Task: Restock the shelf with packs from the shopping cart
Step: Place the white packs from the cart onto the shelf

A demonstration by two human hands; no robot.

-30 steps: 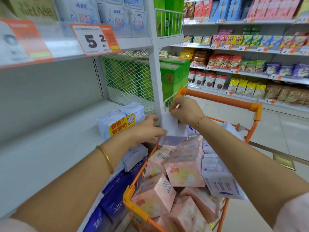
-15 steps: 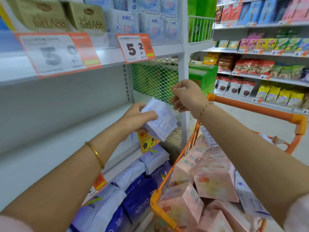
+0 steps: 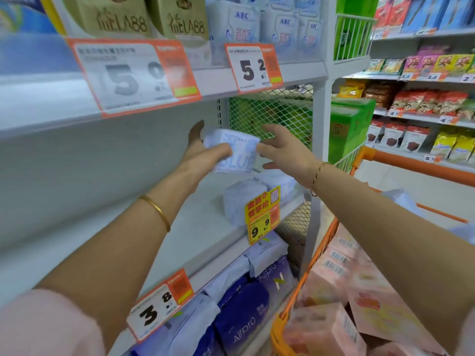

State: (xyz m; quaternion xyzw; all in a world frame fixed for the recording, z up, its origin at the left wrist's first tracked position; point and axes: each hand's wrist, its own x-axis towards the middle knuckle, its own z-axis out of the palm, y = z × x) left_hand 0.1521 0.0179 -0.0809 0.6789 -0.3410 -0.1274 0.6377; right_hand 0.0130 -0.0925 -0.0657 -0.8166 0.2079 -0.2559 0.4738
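Head view: left grip clamped on a white-blue pack, thumb in front, fingers behind, holding it in the air over the shelf, near the mesh end wall. Right grip is apart, fingers spread, just beside the pack's right edge; can't tell if touching. Below, 2 white packs lie on the shelf behind the 9.9 tag. Cart at right w/ pink boxes.

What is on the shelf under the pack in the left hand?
Two white packs lie on the shelf below the held pack, which the left hand grips. A yellow price tag covers the nearer one's front.
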